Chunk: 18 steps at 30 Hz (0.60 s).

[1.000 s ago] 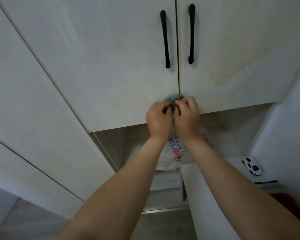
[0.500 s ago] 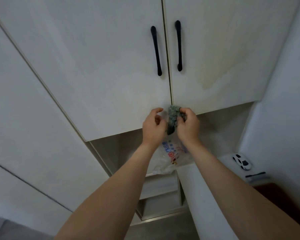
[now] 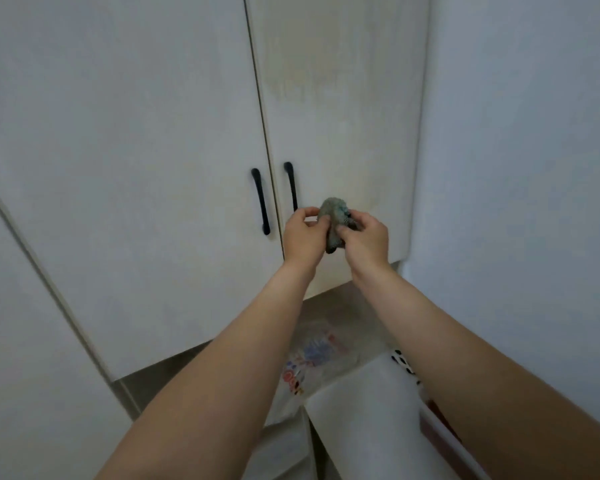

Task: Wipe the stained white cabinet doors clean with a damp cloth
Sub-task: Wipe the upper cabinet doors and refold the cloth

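Both hands are gripping a bunched cloth (image 3: 334, 220) before the right door (image 3: 340, 133), beside its handle (image 3: 291, 187): left hand (image 3: 303, 237) and right hand (image 3: 364, 239), fingers pinching it. Yellowish stain (image 3: 302, 74) is showing higher up.

I see cloth (image 3: 334, 220) between left hand (image 3: 303, 235) and right hand (image 3: 365, 239), before right door (image 3: 340, 116); handles (image 3: 260, 200) left.

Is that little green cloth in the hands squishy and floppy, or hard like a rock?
Probably squishy: the cloth is bunched into a lump between the left hand and right hand. Likely floppy too, since one end droops below the fingers. It seems light; fingertips alone hold it up.
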Motion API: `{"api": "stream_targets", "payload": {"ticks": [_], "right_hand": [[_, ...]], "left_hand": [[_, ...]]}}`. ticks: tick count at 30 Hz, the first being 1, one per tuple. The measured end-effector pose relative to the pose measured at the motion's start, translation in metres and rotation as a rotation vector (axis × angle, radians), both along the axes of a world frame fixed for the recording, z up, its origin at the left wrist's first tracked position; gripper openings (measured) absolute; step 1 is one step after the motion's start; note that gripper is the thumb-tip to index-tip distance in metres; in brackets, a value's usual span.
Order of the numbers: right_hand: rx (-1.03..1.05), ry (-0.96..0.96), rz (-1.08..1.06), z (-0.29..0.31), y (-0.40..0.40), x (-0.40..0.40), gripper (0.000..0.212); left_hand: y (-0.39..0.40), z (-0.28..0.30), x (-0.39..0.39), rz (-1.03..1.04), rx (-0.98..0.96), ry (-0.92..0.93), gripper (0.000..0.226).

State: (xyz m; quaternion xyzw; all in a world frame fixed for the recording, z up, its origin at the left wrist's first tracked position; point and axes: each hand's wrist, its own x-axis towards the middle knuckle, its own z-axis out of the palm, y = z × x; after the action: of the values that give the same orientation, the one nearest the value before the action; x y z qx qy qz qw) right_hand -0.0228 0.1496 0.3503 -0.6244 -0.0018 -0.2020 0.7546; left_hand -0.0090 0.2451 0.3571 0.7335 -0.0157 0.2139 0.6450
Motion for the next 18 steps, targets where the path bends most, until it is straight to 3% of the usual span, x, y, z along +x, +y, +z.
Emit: {"api": "stream_targets", "payload": {"ticks": [4, 8, 12, 14, 18], "right_hand": [[-0.054, -0.118, -0.098, 0.076, -0.017, 0.007, 0.029], [0.018, -0.218, -0.038, 0.148, -0.022, 0.024, 0.031], [0.080, -0.310, 0.182, 0.222, -0.018, 0.050, 0.028], [0.138, -0.406, 0.173, 0.260, -0.016, 0.064, 0.024], [0.111, -0.497, 0.020, 0.336, -0.013, 0.098, 0.021]], "left_hand": [[-0.013, 0.073, 0.009, -0.105, 0.110, -0.193, 0.041], [-0.020, 0.146, 0.024, -0.237, 0.025, -0.239, 0.032], [-0.024, 0.225, 0.048, -0.110, 0.065, -0.393, 0.030], [-0.026, 0.265, 0.055, -0.085, 0.117, -0.455, 0.030], [-0.018, 0.333, 0.070, 0.193, 0.517, -0.657, 0.043]]}}
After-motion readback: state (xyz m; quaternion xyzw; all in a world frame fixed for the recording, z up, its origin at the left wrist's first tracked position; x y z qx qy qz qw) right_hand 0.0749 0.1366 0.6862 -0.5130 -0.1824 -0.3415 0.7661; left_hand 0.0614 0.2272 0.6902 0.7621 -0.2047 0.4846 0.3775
